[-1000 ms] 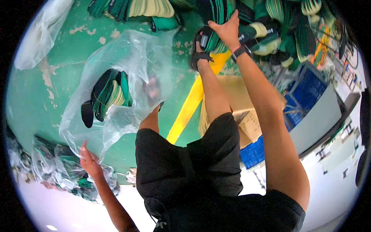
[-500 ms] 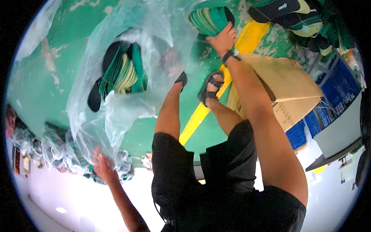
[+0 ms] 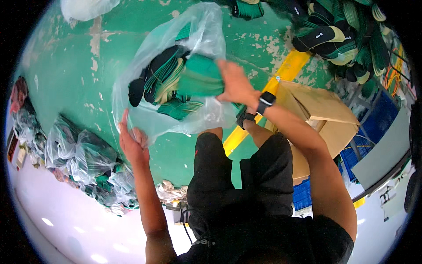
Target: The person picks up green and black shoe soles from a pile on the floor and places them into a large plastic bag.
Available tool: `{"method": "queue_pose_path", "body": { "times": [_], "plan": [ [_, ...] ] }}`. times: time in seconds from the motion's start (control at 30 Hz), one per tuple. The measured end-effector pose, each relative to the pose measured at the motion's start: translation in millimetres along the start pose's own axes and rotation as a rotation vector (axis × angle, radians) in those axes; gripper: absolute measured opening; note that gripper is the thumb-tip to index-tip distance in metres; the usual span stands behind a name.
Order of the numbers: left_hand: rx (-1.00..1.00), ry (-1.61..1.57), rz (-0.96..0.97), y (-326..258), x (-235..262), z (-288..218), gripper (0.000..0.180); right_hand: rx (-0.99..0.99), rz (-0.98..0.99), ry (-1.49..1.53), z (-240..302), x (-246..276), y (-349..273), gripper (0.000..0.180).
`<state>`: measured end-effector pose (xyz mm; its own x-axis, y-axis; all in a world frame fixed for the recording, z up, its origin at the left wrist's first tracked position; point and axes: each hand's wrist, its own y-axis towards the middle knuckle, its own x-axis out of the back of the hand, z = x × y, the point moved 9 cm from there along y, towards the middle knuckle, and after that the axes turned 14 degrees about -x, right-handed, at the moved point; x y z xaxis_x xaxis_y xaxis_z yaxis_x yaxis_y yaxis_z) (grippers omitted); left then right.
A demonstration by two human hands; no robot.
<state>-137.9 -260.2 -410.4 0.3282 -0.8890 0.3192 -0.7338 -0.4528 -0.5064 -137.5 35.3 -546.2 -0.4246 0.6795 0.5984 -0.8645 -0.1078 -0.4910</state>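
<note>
A clear plastic bag lies spread open on the green floor, with stacks of black, green and pale-yellow insoles inside it. My right hand, wearing a dark watch, grips a bundle of green insoles over the bag's mouth. Motion smears this bundle and the fingers on it. At the bag's near left edge, my left hand pinches the plastic, its index finger stretched along the rim.
A large heap of similar insoles lies at the far right, and a small stack at the top. An open cardboard box stands right of my legs beside blue crates. Filled plastic bags line the left wall. A yellow stripe crosses the floor.
My right hand has brought the green bundle from the far side, near the yellow stripe, leftward and nearer, over the bag. My left hand keeps to the bag's near edge.
</note>
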Motion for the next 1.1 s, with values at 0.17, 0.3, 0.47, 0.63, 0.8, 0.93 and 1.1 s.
{"method": "queue_pose_path", "body": {
  "times": [0.17, 0.3, 0.47, 0.63, 0.8, 0.93, 1.1],
  "plan": [
    [0.029, -0.015, 0.006, 7.2, 23.6, -6.0, 0.041, 0.223, 0.582, -0.391, 43.5, -81.5, -43.0, 0.091],
    [0.034, -0.008, 0.108, -0.4, 36.3, 5.9, 0.040, 0.281, 0.469, -0.367, 96.4, -48.9, -11.1, 0.089],
    [-0.027, -0.095, 0.163, -2.6, 19.6, 3.1, 0.042, 0.561, 0.475, -0.340, 194.6, -73.1, 36.4, 0.095],
    [-0.057, -0.250, 0.074, 7.2, 17.3, 4.8, 0.045, 0.377, 0.423, -0.476, 172.0, -89.0, 127.3, 0.089],
    [-0.206, -0.177, 0.037, 32.1, 30.8, 16.5, 0.042, 0.334, -0.160, -0.244, 10.5, 30.3, 143.2, 0.063],
    [-0.438, -0.101, 0.061, 35.7, 48.1, 12.6, 0.038, 0.148, -0.902, -0.062, -122.7, 139.5, 38.0, 0.070],
    [-0.605, 0.123, -0.055, 42.6, 58.6, 21.4, 0.054, -0.627, -1.336, 0.083, -383.8, 168.0, -34.4, 0.104]
  ]
}}
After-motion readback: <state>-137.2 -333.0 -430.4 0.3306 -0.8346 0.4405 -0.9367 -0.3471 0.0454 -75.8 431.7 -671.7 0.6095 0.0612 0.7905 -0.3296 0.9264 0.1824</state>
